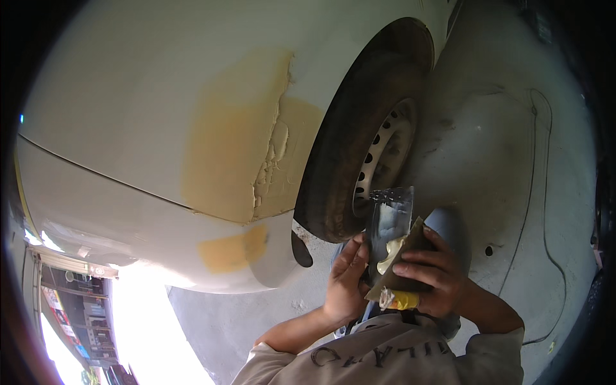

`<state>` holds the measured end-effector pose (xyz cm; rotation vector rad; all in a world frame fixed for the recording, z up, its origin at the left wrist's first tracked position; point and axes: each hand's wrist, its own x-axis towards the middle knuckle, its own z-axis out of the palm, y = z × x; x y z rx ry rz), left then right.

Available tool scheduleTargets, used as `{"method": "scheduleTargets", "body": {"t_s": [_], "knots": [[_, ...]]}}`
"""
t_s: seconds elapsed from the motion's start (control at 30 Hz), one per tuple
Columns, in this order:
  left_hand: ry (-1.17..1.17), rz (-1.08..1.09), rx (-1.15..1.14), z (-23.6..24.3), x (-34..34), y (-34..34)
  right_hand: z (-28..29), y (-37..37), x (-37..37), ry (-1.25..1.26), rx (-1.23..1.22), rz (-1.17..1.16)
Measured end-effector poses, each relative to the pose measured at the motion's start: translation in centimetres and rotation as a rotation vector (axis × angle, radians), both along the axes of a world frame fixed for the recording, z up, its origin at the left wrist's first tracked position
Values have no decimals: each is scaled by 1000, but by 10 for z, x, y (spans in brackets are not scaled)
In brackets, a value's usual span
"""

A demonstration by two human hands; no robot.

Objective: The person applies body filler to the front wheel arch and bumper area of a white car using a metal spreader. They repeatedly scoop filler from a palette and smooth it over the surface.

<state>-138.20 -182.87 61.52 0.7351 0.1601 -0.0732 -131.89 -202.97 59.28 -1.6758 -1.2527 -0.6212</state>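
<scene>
My left hand (347, 276) is closed on the lower end of a glossy flat mixing plate (393, 215), which has pale smears on it. My right hand (436, 269) grips a flat olive-brown spreader (417, 244), tilted against the plate. Creamy putty (389, 255) lies between the spreader and the plate. Under my right fingers shows a small yellow and whitish thing (404, 299); its kind I cannot make out. Ahead, a pale car body (147, 96) carries a yellowish filler patch (221, 147), with a rough putty strip (276, 151) along its right side.
A car wheel (378, 147) in its dark arch is just beyond my hands. A second filler patch (233, 249) marks the panel below the seam. On the grey floor (487, 179) to the right runs a thin looped cord (534, 192). Bright daylight enters at lower left.
</scene>
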Motion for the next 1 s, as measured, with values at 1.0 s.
{"method": "scheduleTargets", "body": {"t_s": [1.0], "knots": [[308, 360, 229, -73, -44, 8, 117, 120, 208, -358, 561, -222]]}}
